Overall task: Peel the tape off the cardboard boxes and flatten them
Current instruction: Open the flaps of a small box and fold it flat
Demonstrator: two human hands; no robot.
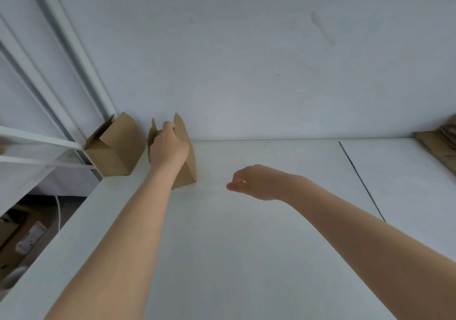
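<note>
Fetching a box: left hand curls its fingers over the box left of centre, right hand loosely curled, empty; next probably means drawing it closer for peeling.

This looks like a plain workroom or packing space. A broad white bench, made of two tops meeting at a dark seam, stands against a bare pale wall marked with faint scuffs. At the far left an open cardboard box and a second box stand upright on the bench. At the far right lies a stack of flattened cardboard. White frame rails run up the left side. Below the bench's left edge, more brown cartons and a white cable show in shadow.
</note>
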